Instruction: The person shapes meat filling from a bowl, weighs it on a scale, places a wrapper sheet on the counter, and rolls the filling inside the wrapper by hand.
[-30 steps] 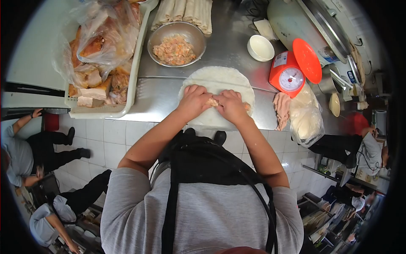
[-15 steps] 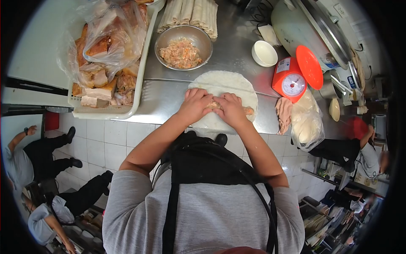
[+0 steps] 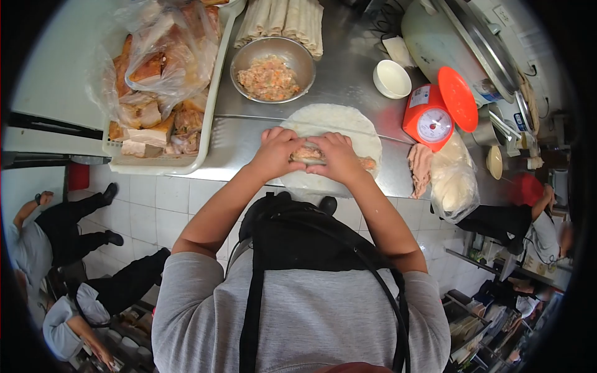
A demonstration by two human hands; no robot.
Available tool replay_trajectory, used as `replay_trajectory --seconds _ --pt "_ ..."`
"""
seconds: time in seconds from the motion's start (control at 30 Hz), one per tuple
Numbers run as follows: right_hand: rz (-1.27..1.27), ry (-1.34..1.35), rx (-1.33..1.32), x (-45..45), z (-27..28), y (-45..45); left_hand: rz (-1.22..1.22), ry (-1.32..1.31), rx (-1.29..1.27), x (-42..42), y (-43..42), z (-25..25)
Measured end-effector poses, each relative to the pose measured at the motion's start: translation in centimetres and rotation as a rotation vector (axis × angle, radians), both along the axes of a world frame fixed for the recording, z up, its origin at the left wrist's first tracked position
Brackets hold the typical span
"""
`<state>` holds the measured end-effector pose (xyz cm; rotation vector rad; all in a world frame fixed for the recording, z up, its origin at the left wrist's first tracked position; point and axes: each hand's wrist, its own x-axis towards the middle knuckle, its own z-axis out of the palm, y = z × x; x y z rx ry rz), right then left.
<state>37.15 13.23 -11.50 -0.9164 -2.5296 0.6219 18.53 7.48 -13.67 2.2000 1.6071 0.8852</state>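
Observation:
A round white wrapper sheet [image 3: 336, 118] lies on the steel table in front of me. A strip of minced filling [image 3: 307, 154] runs across it, with its right end [image 3: 367, 163] showing beyond my right hand. My left hand [image 3: 275, 154] curls around the left part of the filling. My right hand [image 3: 337, 156] presses on the filling farther right, fingers bent over it. Both thumbs meet at the near side of the strip. Beyond the sheet is a metal bowl [image 3: 306, 62] of minced filling [image 3: 268, 78], and behind it lie stacked white rolls [image 3: 283, 22].
At left stands a white crate [image 3: 205, 140] of meat pieces under plastic. To the right are a white bowl [image 3: 392, 79], a red scale [image 3: 429, 118], pink meat [image 3: 420, 168], a bagged white mass [image 3: 453, 186] and a big pot [image 3: 435, 43]. Other people stand on both sides.
My hands have shifted slightly apart, with more of the filling visible between them. The camera view has shifted slightly, moving the table's things right and down in the picture.

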Motion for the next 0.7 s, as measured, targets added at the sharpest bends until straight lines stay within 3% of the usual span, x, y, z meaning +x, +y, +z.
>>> replay_trajectory --seconds 0.13,0.33,0.53,0.7 --pt "0.031 0.006 -0.118 0.5 -1.1 0.4 -0.056 -0.003 0.034 0.2 -0.2 0.5" --pt "-0.056 0.006 -0.020 -0.8 -0.2 0.0 0.044 -0.008 0.025 0.2 0.0 0.0" --pt "0.038 -0.123 0.045 -1.4 -2.0 0.0 -0.018 0.064 -0.029 -0.7 0.1 -1.0" --pt "0.062 -0.022 -0.042 -1.1 0.0 0.7 0.024 -0.019 -0.014 -1.4 -0.6 0.1"
